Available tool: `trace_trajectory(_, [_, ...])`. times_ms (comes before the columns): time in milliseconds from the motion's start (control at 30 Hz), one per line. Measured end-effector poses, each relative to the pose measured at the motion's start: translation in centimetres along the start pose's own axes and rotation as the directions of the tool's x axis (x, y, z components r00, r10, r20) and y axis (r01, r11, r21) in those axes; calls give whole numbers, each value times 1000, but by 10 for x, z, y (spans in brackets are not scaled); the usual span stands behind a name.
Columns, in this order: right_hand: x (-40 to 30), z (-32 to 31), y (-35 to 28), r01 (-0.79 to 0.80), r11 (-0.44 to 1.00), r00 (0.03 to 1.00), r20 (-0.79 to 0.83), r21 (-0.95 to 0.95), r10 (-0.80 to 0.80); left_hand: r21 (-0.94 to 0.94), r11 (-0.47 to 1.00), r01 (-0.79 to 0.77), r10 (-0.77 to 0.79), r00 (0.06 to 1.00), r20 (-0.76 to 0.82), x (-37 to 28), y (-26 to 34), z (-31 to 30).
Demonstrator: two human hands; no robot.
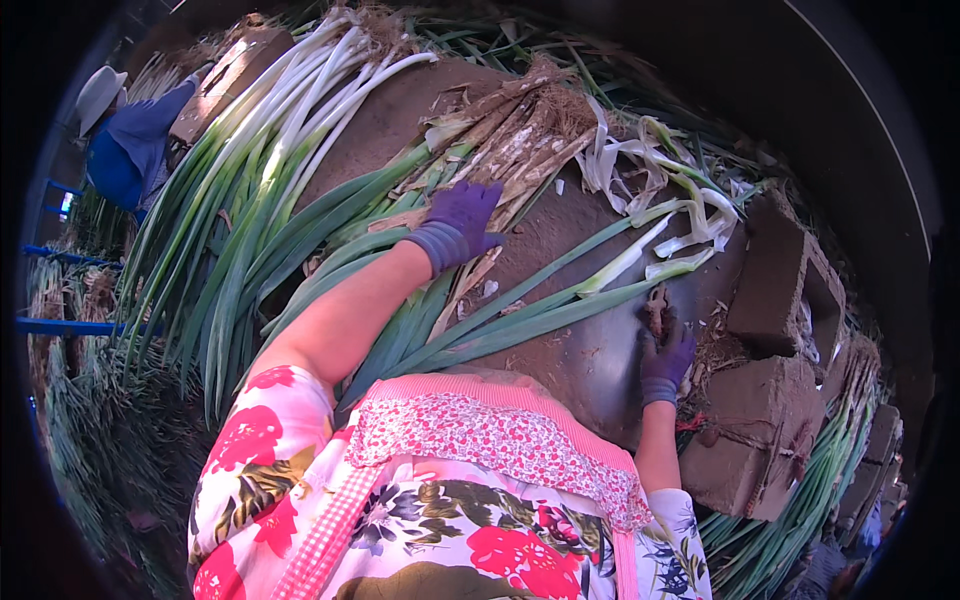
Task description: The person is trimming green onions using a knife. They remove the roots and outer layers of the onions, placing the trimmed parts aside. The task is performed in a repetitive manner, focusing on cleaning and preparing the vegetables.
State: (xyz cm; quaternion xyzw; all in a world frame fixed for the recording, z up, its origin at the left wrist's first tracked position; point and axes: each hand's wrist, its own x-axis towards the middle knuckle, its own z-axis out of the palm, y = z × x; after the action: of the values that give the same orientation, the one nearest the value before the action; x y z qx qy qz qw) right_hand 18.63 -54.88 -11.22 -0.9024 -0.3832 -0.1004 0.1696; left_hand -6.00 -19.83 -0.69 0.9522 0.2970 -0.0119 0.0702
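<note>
My left hand, in a purple glove, lies with its fingers on a bunch of unpeeled green onions with dry brown skins and roots. My right hand, gloved alike, holds a small rusty metal tool by the right side of the work surface; its exact kind is unclear. Between the hands, long green leaves and torn pale sheaths lie on the brown surface. Beyond my left arm rests a pile of peeled green onions with white stalks.
Soil-coloured blocks, one tied with cord, stand at the right, with more green onions behind them. At the upper left, a person in a white hat is beside another block. Blue rails and stacked onions lie at the left.
</note>
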Motion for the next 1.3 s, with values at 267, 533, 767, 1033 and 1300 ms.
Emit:
trace_trajectory(267, [-40, -37, -28, -74, 888, 997, 50, 454, 58, -373, 910, -180, 267, 943, 196, 45, 67, -30])
trace_trajectory(533, [-42, -26, -32, -179, 752, 982, 70, 634, 175, -515, 856, -39, 180, 957, 228, 23, 35, 61])
trace_trajectory(767, [-49, -32, -55, -126, 715, 992, 111, 687, 68, -349, 934, 79, -176, 951, -254, 9, 141, 90])
trace_trajectory(1033, [-51, -35, -58, -160, 727, 987, 112, 668, 114, -248, 968, -49, 39, 998, -43, 0, 169, 78])
trace_trajectory(1300, [-90, -58, -58, -59, 833, 971, 225, 551, -80, -514, 831, -211, -33, 905, -424, -20, 158, 119])
